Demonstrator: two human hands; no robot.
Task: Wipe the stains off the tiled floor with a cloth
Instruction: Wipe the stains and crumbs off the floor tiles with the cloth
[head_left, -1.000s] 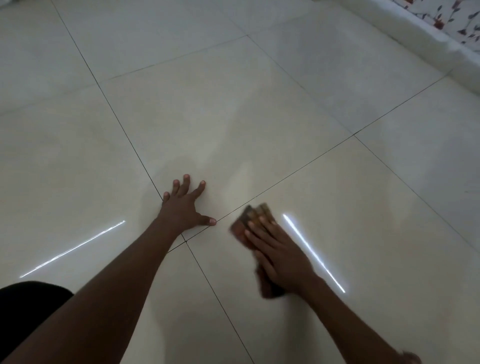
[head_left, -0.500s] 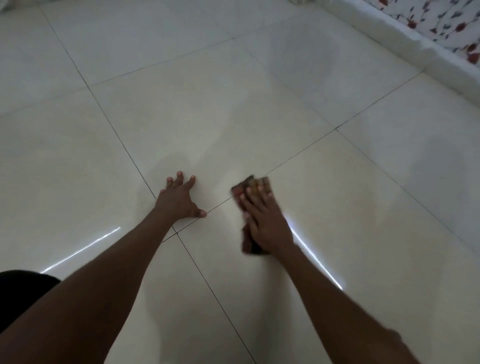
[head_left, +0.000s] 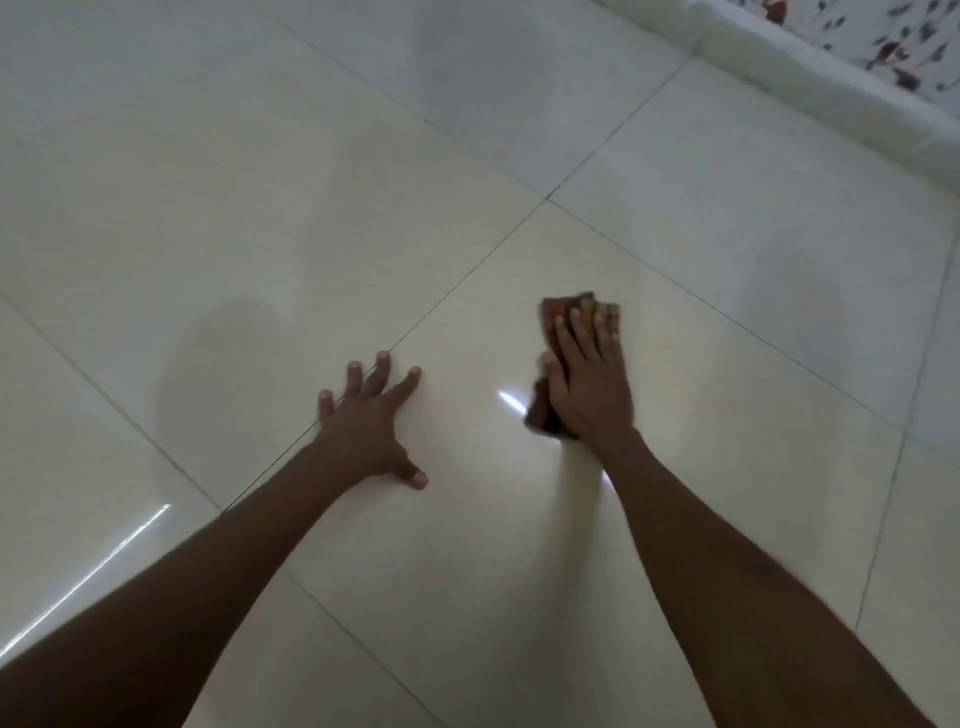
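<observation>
Right hand (head_left: 589, 384) presses a brown cloth (head_left: 582, 307) flat-fingered onto the tiled floor (head_left: 260, 208); left hand (head_left: 369, 431) rests beside it, fingers spread.

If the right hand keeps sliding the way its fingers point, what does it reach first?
Nothing solid soon, it seems. The right hand, pressing the cloth, points up the floor; only a grout line crosses ahead. The white ledge lies far beyond, though depth is unclear.
</observation>
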